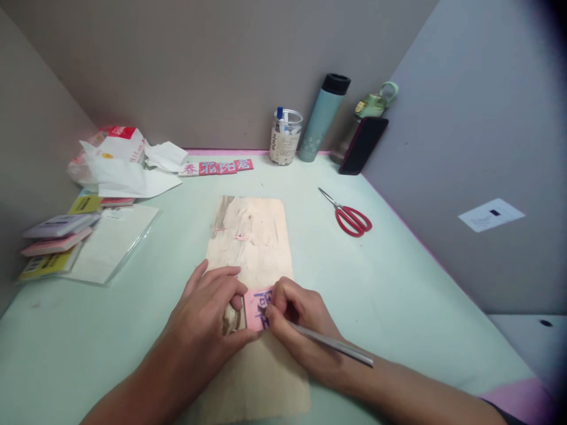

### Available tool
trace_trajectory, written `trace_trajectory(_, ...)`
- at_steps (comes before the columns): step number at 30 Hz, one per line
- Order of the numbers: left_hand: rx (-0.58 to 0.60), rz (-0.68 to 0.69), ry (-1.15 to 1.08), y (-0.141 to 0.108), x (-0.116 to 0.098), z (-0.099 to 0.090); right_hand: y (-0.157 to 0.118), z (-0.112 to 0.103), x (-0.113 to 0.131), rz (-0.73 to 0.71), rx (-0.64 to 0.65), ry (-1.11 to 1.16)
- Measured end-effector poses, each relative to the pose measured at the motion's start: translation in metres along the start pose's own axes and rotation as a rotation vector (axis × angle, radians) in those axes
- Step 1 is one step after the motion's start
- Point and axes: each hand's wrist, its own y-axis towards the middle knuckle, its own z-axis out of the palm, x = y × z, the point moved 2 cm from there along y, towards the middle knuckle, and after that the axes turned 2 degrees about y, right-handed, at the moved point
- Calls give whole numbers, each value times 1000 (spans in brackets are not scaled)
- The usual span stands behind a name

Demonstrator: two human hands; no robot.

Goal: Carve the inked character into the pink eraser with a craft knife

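Observation:
A small pink block with a purple character drawn on it lies on a pale wooden board. My left hand pins the block down by its left edge with thumb and fingers. My right hand grips a thin metal carving tool like a pen, its tip on the block's right side. Small pink shavings lie farther up the board.
Red scissors lie to the right. A row of carved pink blocks, a jar of pens, two bottles and a phone stand at the back. Crumpled paper and stacked packets fill the left.

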Motion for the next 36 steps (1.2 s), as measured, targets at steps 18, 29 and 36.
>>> trace_trajectory(18,-3,-2,-9,1,1,-1,-1,-3,0,6,45,-20)
trace_trajectory(29,40,37,14,-1,6,0,-3,-1,0,32,12,17)
trace_trajectory(36,155,82,-19,-2,6,-8,-1,-1,-1,100,-4,73)
